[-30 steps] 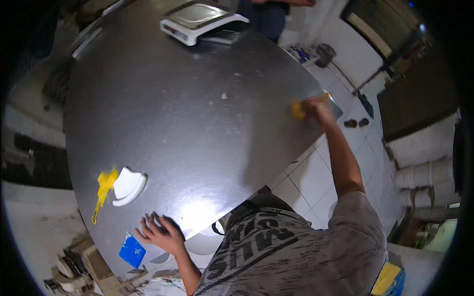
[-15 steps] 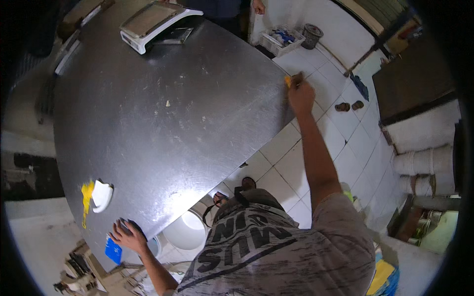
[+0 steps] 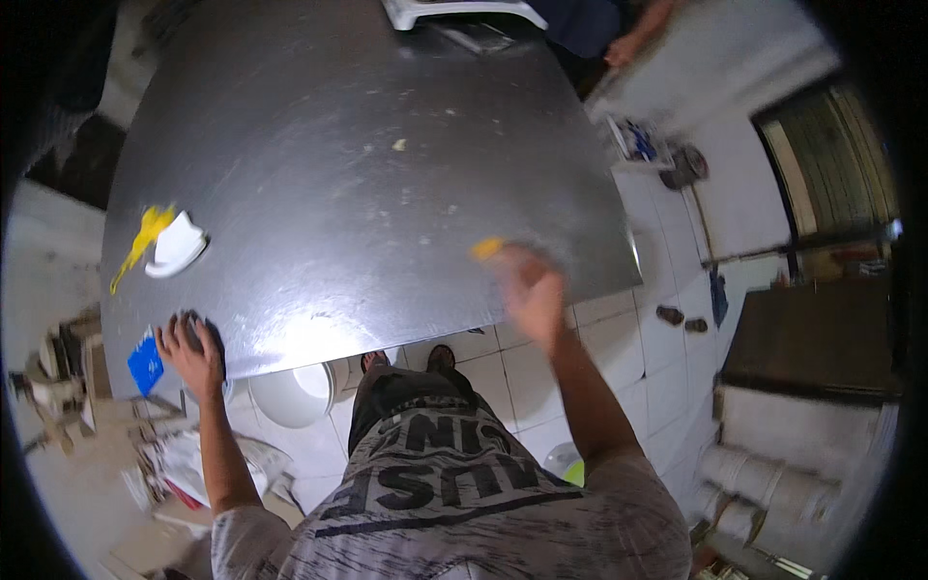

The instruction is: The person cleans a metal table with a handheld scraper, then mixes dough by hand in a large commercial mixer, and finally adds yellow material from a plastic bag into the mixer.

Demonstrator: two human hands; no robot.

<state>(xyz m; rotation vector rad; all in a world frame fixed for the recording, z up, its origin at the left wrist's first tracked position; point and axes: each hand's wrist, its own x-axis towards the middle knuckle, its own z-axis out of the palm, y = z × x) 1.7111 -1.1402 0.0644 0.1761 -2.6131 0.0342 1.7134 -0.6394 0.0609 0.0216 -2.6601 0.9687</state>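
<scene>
Yellow piece (image 3: pixel 486 249) juts from the fingers of the right hand (image 3: pixel 530 280), over the near right part of the metal table (image 3: pixel 319 193). The hand is blurred; its fingers look pinched around the piece, though each fingertip cannot be made out, and any label on the piece is too blurred to read. Whether it touches the tabletop cannot be told.

The left hand (image 3: pixel 193 353) is at the near left edge of the table, palm down, fingers spread and gripping nothing. Just beside its fingers lies a blue scraper (image 3: pixel 145 365) with pale marks; whether these are print or smears cannot be told.

Farther up the left side, a white scraper (image 3: pixel 177 246) with a curved edge lies against another yellow thing (image 3: pixel 150 230) with a thin tail. No lettering can be read on either.

The clearest writing is on the grey shirt (image 3: pixel 449 474): big dark capitals across the front, with a dark stripe below. At the far edge stand a white scale (image 3: pixel 464 14), partly cut off, and another person's hand (image 3: pixel 623 50).
</scene>
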